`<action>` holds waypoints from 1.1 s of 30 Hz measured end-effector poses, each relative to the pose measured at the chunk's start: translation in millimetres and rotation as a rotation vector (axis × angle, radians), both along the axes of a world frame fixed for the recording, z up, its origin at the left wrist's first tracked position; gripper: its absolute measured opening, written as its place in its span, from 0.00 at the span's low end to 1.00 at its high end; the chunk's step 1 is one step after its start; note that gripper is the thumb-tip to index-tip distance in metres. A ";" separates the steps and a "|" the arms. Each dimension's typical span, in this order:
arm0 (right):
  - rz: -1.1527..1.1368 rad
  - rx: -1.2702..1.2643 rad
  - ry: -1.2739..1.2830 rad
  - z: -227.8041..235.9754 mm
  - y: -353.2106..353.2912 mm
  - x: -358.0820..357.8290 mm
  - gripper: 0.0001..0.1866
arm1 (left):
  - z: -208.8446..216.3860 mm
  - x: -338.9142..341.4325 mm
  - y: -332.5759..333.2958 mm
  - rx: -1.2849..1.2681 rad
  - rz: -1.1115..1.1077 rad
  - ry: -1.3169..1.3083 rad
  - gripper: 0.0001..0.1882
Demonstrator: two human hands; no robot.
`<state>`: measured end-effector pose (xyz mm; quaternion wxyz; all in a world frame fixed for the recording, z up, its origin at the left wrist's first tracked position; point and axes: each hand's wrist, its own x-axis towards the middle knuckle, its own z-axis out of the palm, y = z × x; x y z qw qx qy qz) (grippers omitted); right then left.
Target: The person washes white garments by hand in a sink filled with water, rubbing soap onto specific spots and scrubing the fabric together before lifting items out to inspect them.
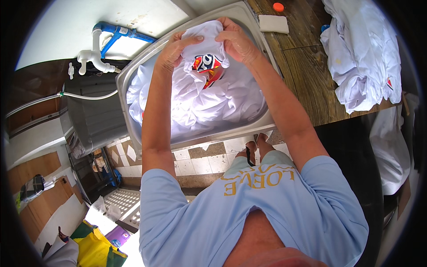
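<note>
Both hands grip a white garment (202, 44) with a red, black and yellow print, lifted at the far side of a grey basin (200, 143). My left hand (174, 50) pinches its left edge between thumb and fingers. On the opposite edge, my right hand (238, 43) is closed on the fabric in the same way. Below and around the lifted part, more white fabric (209, 109) lies bunched in the basin. Where the held garment ends among these folds cannot be made out.
A wooden counter (296, 66) on the right bears a cream block (273, 24), an orange cap (278, 7) and heaped white garments (362, 58). Left of the basin are a white tap (91, 60), blue pipe (138, 34) and pale hose (84, 96). A yellow-green bag (95, 247) lies lower left.
</note>
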<state>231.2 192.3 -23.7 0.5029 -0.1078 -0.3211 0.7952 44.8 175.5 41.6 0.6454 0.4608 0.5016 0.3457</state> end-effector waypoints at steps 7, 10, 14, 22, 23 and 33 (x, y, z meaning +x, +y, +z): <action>0.002 -0.023 0.007 -1.3 0.0 -0.5 0.18 | -6.6 0.0 -1.1 -0.022 0.044 -0.042 0.09; -0.003 -0.049 0.001 2.1 -1.2 -3.7 0.17 | -13.9 -6.3 -1.5 -0.029 0.069 -0.073 0.12; -0.166 -0.225 -0.183 -11.3 -4.4 -11.4 0.13 | -3.6 26.8 -5.3 -0.098 0.257 -0.261 0.15; -0.022 -0.464 0.461 -27.0 -29.1 -40.6 0.25 | -8.5 147.7 -21.7 0.444 0.347 0.212 0.05; 0.012 -0.489 0.507 -35.9 -29.4 -38.1 0.26 | -17.7 154.7 -17.0 0.622 0.287 0.428 0.04; 0.130 -0.548 0.852 -26.3 -30.9 -19.7 0.23 | -51.8 187.3 3.2 1.102 -0.032 1.323 0.06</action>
